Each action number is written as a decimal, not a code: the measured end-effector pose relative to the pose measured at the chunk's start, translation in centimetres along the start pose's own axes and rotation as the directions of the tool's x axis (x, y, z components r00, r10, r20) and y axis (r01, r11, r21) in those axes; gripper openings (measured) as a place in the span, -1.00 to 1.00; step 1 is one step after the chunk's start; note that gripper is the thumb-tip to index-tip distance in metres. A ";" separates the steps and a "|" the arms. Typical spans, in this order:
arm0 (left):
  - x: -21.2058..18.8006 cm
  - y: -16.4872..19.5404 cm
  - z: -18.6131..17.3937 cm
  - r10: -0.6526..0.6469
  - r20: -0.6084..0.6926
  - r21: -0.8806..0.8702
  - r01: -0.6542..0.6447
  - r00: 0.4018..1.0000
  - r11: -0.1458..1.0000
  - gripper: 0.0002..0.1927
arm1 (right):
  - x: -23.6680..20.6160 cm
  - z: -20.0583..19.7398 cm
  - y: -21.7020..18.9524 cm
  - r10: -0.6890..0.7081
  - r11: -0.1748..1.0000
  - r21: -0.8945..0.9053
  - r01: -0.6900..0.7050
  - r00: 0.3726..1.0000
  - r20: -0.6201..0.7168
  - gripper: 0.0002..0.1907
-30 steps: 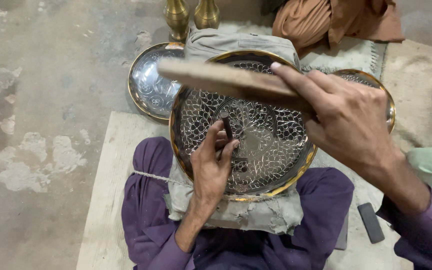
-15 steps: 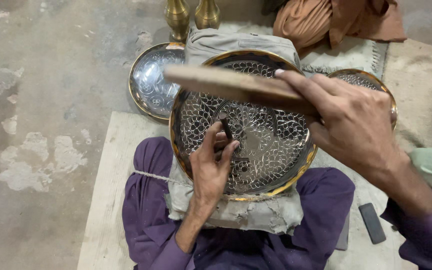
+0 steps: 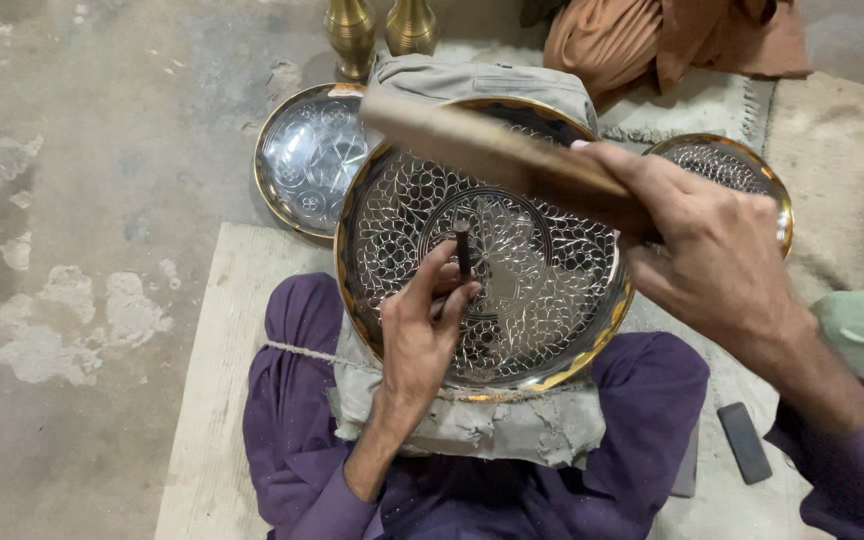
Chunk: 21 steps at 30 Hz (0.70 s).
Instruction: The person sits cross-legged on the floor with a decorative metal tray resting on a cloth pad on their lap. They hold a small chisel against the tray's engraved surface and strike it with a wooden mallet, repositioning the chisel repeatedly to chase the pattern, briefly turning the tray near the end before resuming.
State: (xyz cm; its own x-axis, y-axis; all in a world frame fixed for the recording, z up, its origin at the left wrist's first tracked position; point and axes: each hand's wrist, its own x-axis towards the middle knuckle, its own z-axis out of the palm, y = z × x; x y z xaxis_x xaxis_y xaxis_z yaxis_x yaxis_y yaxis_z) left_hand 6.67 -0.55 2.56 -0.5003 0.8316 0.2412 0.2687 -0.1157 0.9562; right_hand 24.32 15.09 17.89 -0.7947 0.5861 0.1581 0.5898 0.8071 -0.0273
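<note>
A large round brass plate [image 3: 552, 290] with a dense engraved pattern lies on a grey padded cushion [image 3: 512, 430] in my lap. My left hand [image 3: 422, 330] pinches a small dark chisel [image 3: 463, 245], held upright with its tip on the plate near the central medallion. Raised over the plate's upper right, my right hand [image 3: 712, 250] grips a flat wooden mallet [image 3: 482, 145] whose head points to the upper left.
A smaller shiny engraved plate [image 3: 302, 160] lies on the concrete floor to the upper left, another patterned plate [image 3: 742, 165] to the upper right. Two brass vase bases [image 3: 382, 30] stand at the top. A dark flat bar [image 3: 744, 442] lies on the mat at right.
The wooden mallet and my right hand have shifted only slightly above the plate. My left hand keeps the chisel in the same spot.
</note>
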 end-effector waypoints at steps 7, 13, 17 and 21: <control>0.0 -1.1 0.3 0.004 0.051 0.074 -0.008 0.999 0.997 -0.61 | -1.3 0.9 0.5 0.048 0.994 0.099 -0.045 0.998 -0.032 -0.30; 0.8 -1.1 -0.1 0.034 0.112 0.102 -0.045 0.993 0.994 -0.57 | -2.8 1.5 1.6 0.176 0.970 -0.202 -0.138 0.967 0.183 -0.42; 2.5 -0.9 -0.2 0.056 0.186 0.126 -0.080 0.981 0.989 -0.51 | -3.6 1.7 1.8 0.134 0.982 0.130 -0.136 0.991 0.024 -0.31; 3.1 -0.2 -0.7 0.094 0.241 0.118 -0.125 0.966 0.985 -0.49 | -4.5 1.9 2.1 0.171 0.975 0.145 -0.169 0.985 -0.002 -0.30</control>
State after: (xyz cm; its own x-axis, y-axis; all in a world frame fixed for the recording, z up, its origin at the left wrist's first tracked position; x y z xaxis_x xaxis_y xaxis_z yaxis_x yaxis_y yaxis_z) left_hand 4.49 1.69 3.23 -0.2594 0.9235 0.2827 0.4244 -0.1539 0.8923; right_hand 28.88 14.24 15.25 -0.6821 0.7151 0.1527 0.6881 0.6984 -0.1968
